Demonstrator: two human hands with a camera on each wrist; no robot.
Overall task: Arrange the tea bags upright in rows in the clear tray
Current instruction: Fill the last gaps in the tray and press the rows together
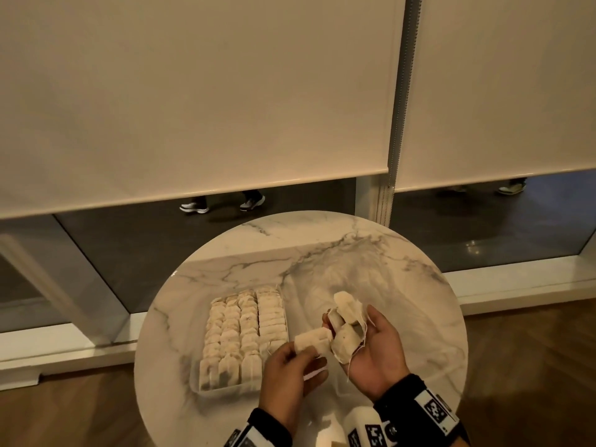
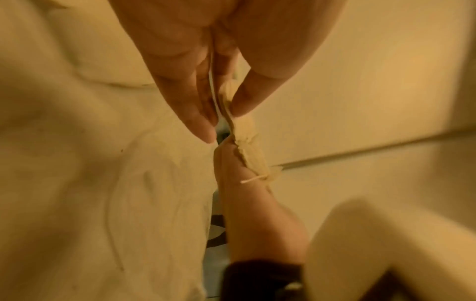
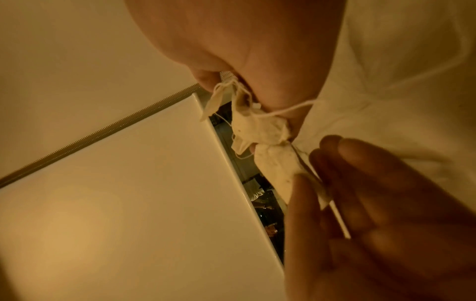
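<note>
Marble table [image 1: 403,285]: clear tray [image 1: 197,387] holds upright tea bags [image 1: 245,327].

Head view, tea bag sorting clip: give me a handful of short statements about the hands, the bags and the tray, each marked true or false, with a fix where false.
1. The left hand pinches a single tea bag. True.
2. The right hand holds nothing. False: it holds a small bunch of tea bags with loose strings.
3. The clear tray already holds rows of upright tea bags. True.
4. The tray sits to the right of both hands. False: it sits to their left on the marble table.
5. The table top is square. False: it is round.
</note>
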